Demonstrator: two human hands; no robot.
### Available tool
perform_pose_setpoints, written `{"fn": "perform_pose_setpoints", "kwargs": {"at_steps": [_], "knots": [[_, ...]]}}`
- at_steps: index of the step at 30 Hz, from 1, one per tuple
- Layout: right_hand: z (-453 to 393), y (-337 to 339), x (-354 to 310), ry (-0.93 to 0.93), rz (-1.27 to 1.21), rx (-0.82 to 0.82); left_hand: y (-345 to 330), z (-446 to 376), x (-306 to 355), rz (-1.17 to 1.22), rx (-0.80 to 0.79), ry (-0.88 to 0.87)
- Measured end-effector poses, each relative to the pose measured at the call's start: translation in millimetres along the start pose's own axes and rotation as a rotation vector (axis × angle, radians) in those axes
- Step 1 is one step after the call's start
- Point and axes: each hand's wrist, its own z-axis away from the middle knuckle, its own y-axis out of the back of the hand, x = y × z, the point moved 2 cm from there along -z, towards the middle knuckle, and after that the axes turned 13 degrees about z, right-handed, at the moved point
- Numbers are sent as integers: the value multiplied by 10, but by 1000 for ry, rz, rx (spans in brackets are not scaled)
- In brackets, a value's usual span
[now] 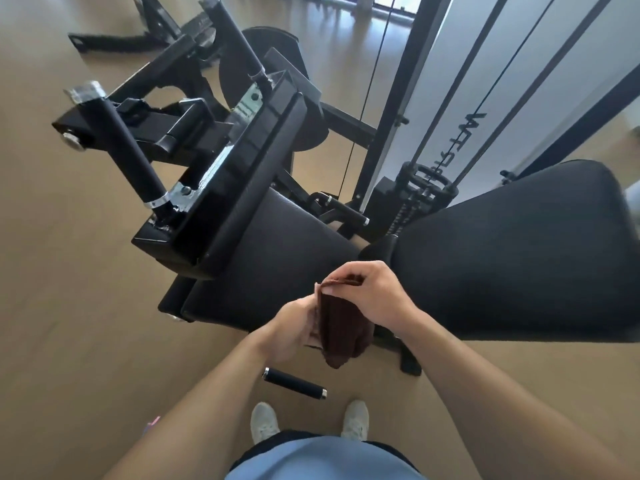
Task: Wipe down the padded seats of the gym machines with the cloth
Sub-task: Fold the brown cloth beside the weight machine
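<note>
Bare floor [69, 271] beside seat [277, 258] edge

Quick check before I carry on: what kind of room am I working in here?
Most likely a gym. A black padded machine seat and wide black padded backrest sit beside a black weight stack with cables, on a tan floor. Both hands, left hand and right hand, hold a folded brown cloth.
</note>
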Motion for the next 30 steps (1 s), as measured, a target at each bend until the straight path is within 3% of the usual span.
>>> {"fn": "perform_pose_setpoints", "kwargs": {"at_steps": [5, 11, 17, 22, 26, 30], "knots": [[55, 11, 157, -44, -23, 127, -152, 76, -46, 237, -165, 41], [151, -97, 289, -11, 109, 235, -213, 64, -74, 428, -29, 102], [268, -290, 318, 98, 159, 357, -152, 26, -60, 346, 46, 42], [321, -396, 205, 122, 81, 172, 94, -67, -61, 227, 347, -95], [240, -349, 150, 22, -136, 36, 161, -86, -3, 47, 451, -207], [119, -298, 179, -24, -162, -57, 140, 1, 103, -148, 572, -338]]}}
